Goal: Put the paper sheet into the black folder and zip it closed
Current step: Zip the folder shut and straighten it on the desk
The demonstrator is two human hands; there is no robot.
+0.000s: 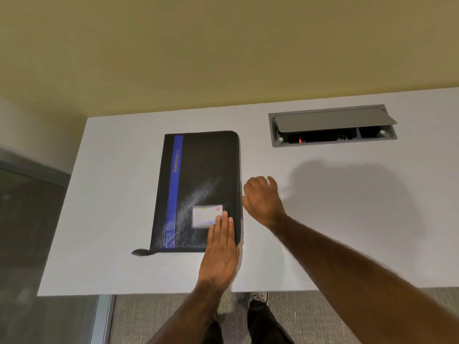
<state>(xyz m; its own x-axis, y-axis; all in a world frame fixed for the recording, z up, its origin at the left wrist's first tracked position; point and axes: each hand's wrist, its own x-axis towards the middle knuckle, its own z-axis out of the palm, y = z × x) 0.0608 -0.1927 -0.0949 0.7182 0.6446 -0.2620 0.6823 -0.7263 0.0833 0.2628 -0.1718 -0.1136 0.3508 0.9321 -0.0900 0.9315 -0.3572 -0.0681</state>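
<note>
Closed black folder [198, 189] flat on table [111, 194]; paper sheet unseen, presumably inside. Pinned at its 5 o'clock corner by left hand [221, 247], grip flat, fingers straight, likely bracing against zip drag. Right hand [260, 202] at 3 o'clock edge, grip curled, apparently pinching zip pull [244, 195]. Open cable box [332, 125] at 1 o'clock, well clear.

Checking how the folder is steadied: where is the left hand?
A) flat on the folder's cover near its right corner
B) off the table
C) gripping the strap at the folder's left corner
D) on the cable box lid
A: the left hand lies flat, fingers straight, on the black folder at its near right corner.
</note>
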